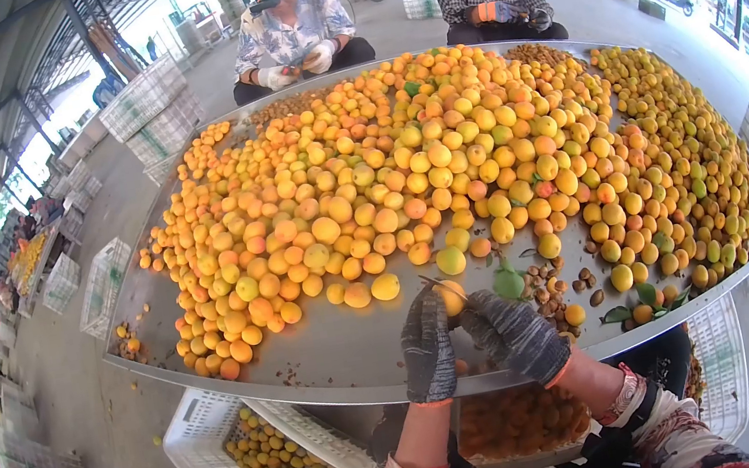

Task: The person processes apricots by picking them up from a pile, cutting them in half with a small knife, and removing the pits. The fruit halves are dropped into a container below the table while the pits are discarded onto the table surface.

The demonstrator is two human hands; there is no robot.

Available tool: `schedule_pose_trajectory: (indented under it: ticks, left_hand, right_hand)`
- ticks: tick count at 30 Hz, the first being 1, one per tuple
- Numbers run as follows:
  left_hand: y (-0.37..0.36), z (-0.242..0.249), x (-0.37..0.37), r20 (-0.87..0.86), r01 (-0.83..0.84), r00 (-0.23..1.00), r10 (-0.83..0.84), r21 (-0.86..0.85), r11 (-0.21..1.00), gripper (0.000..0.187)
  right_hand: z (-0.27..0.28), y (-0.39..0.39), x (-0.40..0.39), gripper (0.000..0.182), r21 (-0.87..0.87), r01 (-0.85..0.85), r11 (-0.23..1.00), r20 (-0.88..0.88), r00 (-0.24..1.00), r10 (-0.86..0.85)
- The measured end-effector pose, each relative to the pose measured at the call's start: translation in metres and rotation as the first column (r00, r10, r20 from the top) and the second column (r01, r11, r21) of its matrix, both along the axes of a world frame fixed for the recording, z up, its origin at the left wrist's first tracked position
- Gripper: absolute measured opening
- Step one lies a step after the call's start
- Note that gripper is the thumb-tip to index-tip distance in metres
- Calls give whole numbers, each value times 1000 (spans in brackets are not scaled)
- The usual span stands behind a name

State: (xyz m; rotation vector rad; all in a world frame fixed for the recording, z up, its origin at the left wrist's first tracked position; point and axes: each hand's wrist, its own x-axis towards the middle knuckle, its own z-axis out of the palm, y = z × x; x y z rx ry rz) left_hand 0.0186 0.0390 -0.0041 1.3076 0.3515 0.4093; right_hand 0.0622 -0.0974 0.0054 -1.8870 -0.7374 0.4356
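Observation:
Both my hands wear dark grey knitted gloves with orange cuffs and meet above the table's near edge. Fingers of my left hand (427, 347) are closed on the left side of an orange-yellow apricot (451, 297). Against its lower right side, my right hand (517, 334) has its fingers pressed together; what they pinch is hidden. A thin dark line, perhaps a twig or wire, crosses the fruit's top. Just beyond lies a green apricot (451, 260). Beside my right hand are a green leaf (508, 282) and a small pile of brown pits (548, 293).
A large heap of apricots (339, 191) covers much of the metal table (316, 364). Smaller greenish fruit (697, 157) lies at the right. Below stand a white crate (196, 430) with fruit and a tub (519, 421) of brownish contents. Two people (290, 24) sit across the table.

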Motion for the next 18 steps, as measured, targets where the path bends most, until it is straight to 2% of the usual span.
schedule_pose_trajectory:
  ticks: [1, 2, 3, 5, 6, 8, 10, 13, 15, 18]
  left_hand:
    - [-1, 4, 0, 8, -8, 1000, 8, -38, 999, 37]
    - [-2, 8, -1, 7, -8, 1000, 8, -38, 999, 37]
    - [-3, 13, -1, -10, -2, 1000, 2, 12, 1000, 36]
    - [-3, 13, -1, -28, 5, 1000, -3, 63, 998, 36]
    - [-3, 9, 0, -31, -26, 999, 30, 100, 995, 36]
    - [-2, 5, 4, -31, -57, 998, 62, 136, 989, 36]
    - [-2, 2, 5, -62, -149, 988, 144, -82, 985, 37]
    - [4, -9, 5, -80, -132, 988, 131, -18, 991, 36]
    - [6, -14, 6, -74, -91, 993, 88, -42, 995, 35]
    - [3, 1, 2, -44, -54, 998, 52, -48, 997, 30]
  right_hand:
    - [-4, 1, -1, 47, -15, -10, 1000, 241, 970, 13]
    - [-7, 1, -1, 47, -30, -15, 999, 467, 884, 28]
    - [-11, 2, 0, 47, -29, -15, 999, 466, 884, 27]
    - [-14, 3, 3, 53, 103, -141, 985, 263, 959, 109]
    - [-9, 3, 2, 53, 104, -142, 984, 262, 959, 111]
    - [14, 6, 1, 60, -321, -88, 943, 509, 824, 250]
    - [12, 11, -8, 60, -275, -58, 960, 472, 862, 187]
    - [6, 14, -10, 59, -199, -29, 980, 451, 884, 118]
    - [8, 12, -10, 58, -171, -19, 985, 473, 876, 99]
    - [6, 12, -6, 53, -172, -39, 984, 377, 921, 102]
